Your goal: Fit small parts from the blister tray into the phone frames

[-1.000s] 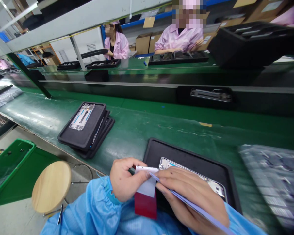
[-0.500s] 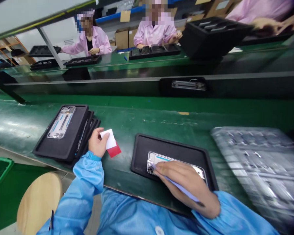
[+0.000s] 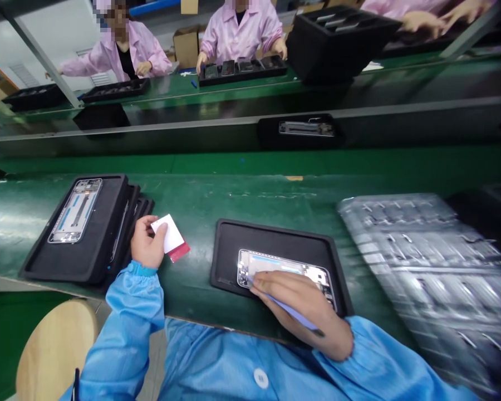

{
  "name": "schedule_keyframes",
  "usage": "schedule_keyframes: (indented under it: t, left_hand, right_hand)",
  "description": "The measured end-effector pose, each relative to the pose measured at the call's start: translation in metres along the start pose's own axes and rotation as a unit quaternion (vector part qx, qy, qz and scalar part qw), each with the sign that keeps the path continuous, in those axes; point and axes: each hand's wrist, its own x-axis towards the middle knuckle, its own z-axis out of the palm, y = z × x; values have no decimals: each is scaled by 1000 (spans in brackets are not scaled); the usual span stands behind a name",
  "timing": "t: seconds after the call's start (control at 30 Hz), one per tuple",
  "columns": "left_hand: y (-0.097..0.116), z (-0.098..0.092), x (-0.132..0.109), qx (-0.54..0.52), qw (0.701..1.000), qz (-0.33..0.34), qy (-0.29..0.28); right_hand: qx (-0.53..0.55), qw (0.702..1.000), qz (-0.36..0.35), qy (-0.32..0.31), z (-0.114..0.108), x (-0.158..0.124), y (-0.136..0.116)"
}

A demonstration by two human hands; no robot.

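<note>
My left hand [image 3: 149, 240] pinches a small white sheet [image 3: 172, 233] between thumb and fingers, above the bench and right of the tray stack. A red strip [image 3: 180, 252] shows under the sheet's lower edge. My right hand [image 3: 303, 303] grips slim purple tweezers [image 3: 294, 313], slanting under the fingers. Their tip is at the left end of a phone frame [image 3: 284, 264]; whether it touches is hidden by the fingers. The frame lies in a black foam tray [image 3: 271, 236], partly covered by my hand.
At left stand stacked black trays [image 3: 104, 223], a second phone frame [image 3: 75, 210] on top. Clear plastic trays [image 3: 417, 250] lie at right. Beyond the bench, another black tray [image 3: 267, 133] holds a frame. People in pink work across the line. A wooden stool [image 3: 56, 351] stands lower left.
The view has shifted, so the bench items sit further left and slightly higher. Less red shows below the white sheet. Both hands keep their grips, and the tweezers stay near the frame's left end.
</note>
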Motion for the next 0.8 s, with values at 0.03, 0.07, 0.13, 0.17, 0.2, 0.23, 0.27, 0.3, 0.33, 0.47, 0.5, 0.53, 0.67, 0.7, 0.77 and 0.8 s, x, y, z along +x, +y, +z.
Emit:
schedule_keyframes:
  t: [0.03,0.07,0.13,0.17,0.2,0.23,0.27,0.3,0.33,0.47,0.5,0.53,0.67,0.7,0.77,0.8]
  left_hand:
    - [0,0,0,6,1000,3,3]
    - [-1,0,0,10,1000,6,6]
    - [-2,0,0,15,1000,10,11]
    - [-2,1,0,17,1000,12,12]
    - [-3,1,0,19,1000,13,13]
    - [-4,1,0,20,1000,14,14]
    - [-4,1,0,21,1000,15,15]
    - [-4,1,0,22,1000,16,16]
    - [-4,1,0,22,999,17,17]
    - [-4,1,0,28,999,17,18]
    - [-4,1,-1,29,999,17,19]
    - [-4,1,-1,30,999,17,20]
    - [-5,1,0,32,999,15,22]
    - [-5,0,0,33,999,14,22]
    - [-5,0,0,36,999,15,23]
    - [-4,0,0,37,999,16,23]
  right_hand:
    - [-3,1000,0,-7,0,0,0]
    - [-6,1000,2,-15,0,1,0]
    - [-10,1000,8,-29,-1,3,0]
    - [-9,999,10,-34,-1,3,0]
    - [-8,999,12,-39,-1,4,-1]
    - [-7,999,14,-41,-2,5,-1]
    - [-4,999,15,-42,-2,6,-1]
    - [-1,999,16,-44,-2,6,-1]
    - [5,999,17,-47,-3,7,-1]
    - [55,996,49,-40,-4,9,-1]
    - [68,995,67,-34,-4,10,-2]
    - [77,993,86,-28,-5,11,-2]
    - [91,985,144,-25,-7,17,-5]
    - [90,984,154,-25,-7,17,-5]
    - [90,981,170,-20,-7,18,-7]
    - [90,980,176,-16,-8,17,-7]
